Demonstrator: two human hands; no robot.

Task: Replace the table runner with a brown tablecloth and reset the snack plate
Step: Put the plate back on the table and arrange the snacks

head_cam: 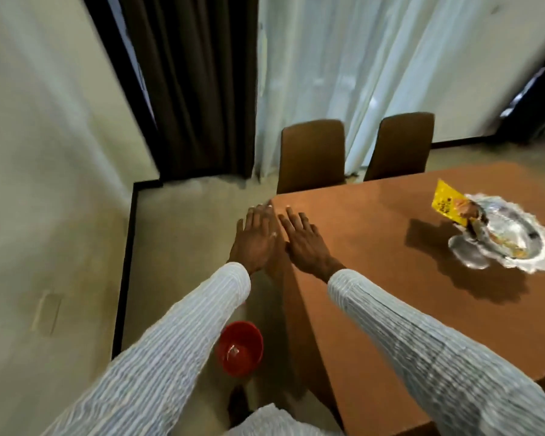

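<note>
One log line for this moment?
brown tablecloth: spread | left hand, right hand: flat, smoothing corner | silver snack plate: on cloth

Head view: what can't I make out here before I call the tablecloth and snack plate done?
- Brown tablecloth: right and near ends cut off by the frame edge.
- Snack plate: contents blurred; only a yellow packet reads.
- Left hand: fingers hang over the table edge; contact unclear.

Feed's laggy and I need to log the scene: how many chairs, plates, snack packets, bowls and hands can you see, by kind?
Chairs: 2, one beside the other
Plate: 1
Yellow packet: 1
Red bowl: 1
Hands: 2, left hand, right hand
Total: 7
</note>
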